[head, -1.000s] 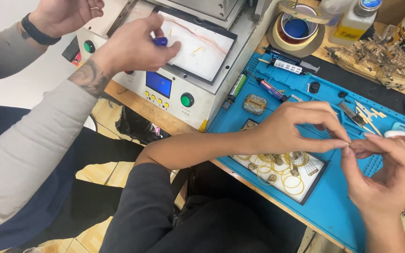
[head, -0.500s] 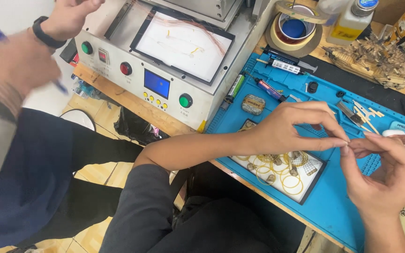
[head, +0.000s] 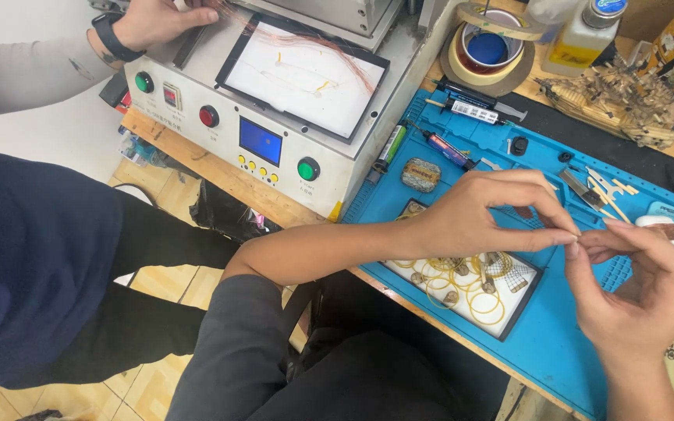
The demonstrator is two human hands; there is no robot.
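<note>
Pinched fingertip to fingertip, left hand (head: 485,222) and right hand (head: 637,292) nip something too small to identify, seemingly light and easily dropped, above the blue mat (head: 579,366).

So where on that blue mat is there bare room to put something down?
The blue mat is bare along its near edge, between the white tray of yellow rings and the right hand. A smaller bare strip lies left of the tray, near the grey machine. The far edge is crowded with pens, syringes and small tools.
</note>
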